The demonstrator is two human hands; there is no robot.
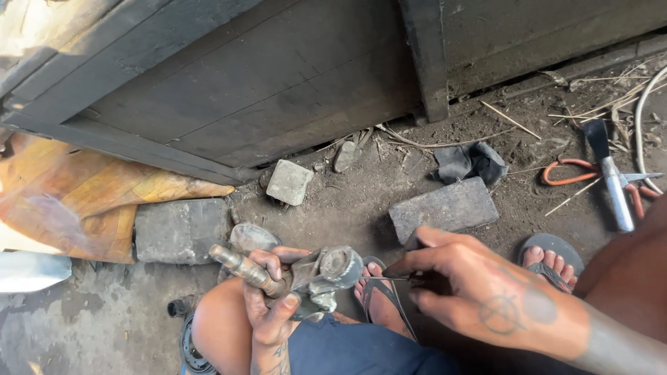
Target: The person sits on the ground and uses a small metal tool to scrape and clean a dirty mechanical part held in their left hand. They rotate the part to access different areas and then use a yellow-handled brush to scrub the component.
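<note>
On the person's knee, left hand (274, 302) grips a grimy metal part (306, 274) tight so it stays put, w/ right hand (472, 288) pinching a thin pin (389, 278) at it.

Grimy grey metal part (306, 274) with stub shaft, tilted, above knee; thin wire (389, 278) beside it.

We sit over a dirty, dusty concrete floor (347, 208). On it lie a flat grey rectangular stone block (443, 207), a small pale square stone (289, 182), a larger grey block (180, 230), a crumpled black rag (470, 162), orange-handled pliers (580, 173), a metal-handled chisel (610, 173) and scattered dry straw (597, 104).
</note>
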